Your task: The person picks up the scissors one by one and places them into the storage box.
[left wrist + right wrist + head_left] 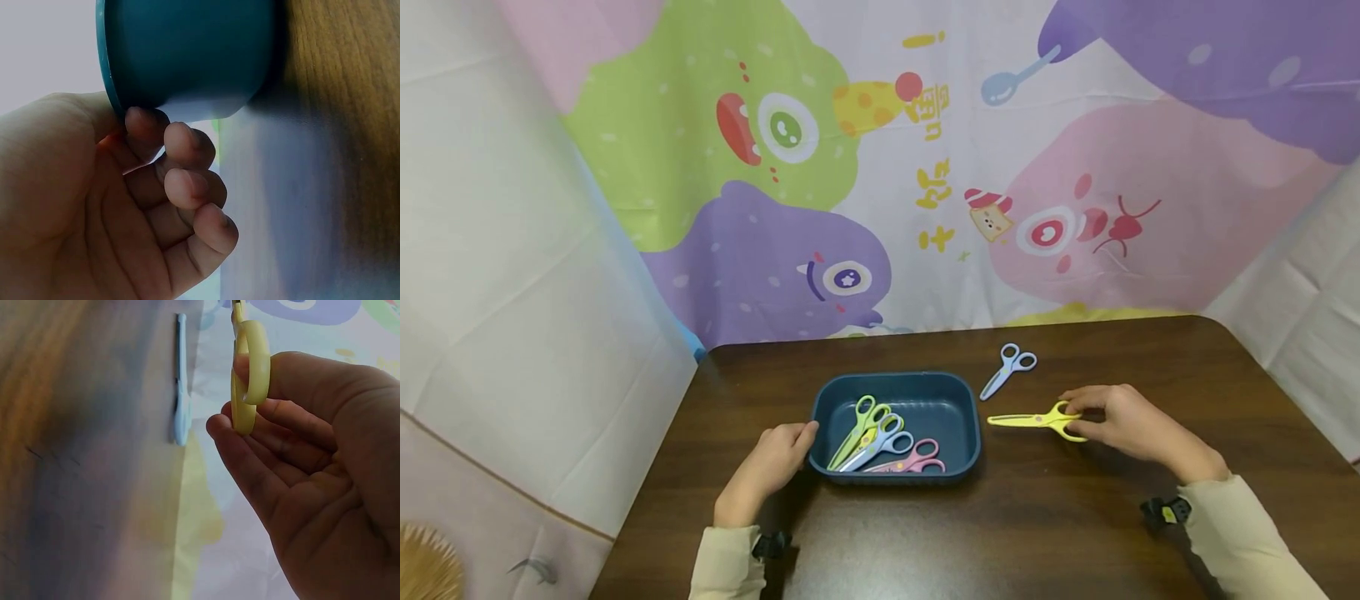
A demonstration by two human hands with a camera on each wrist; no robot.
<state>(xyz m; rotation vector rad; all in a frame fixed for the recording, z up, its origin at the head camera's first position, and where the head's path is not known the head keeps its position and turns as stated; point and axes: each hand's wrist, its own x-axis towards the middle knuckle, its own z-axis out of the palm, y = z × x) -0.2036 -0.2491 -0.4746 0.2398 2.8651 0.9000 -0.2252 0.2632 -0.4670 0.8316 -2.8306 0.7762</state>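
Note:
A dark teal bin [942,417] stands on the table with several scissors inside: a green pair [850,433], a blue pair [872,446], a pink pair [917,460] and part of a yellow pair beneath them. My left hand [775,457] pinches the bin's left rim between thumb and forefinger; in the left wrist view the other fingers curl beside its wall [187,56]. To the right of the bin, my right hand [1123,421] holds yellow scissors [1037,420] by the handle loops, blades pointing left. The right wrist view shows the loops [257,362] at the fingers.
Another pair of blue scissors [1009,371] lies on the brown wooden table [970,542], behind the yellow pair and near the bin's back right corner. A cartoon-printed cloth [955,167] hangs behind the table's far edge. Pale cloth [535,275] hangs on the left side.

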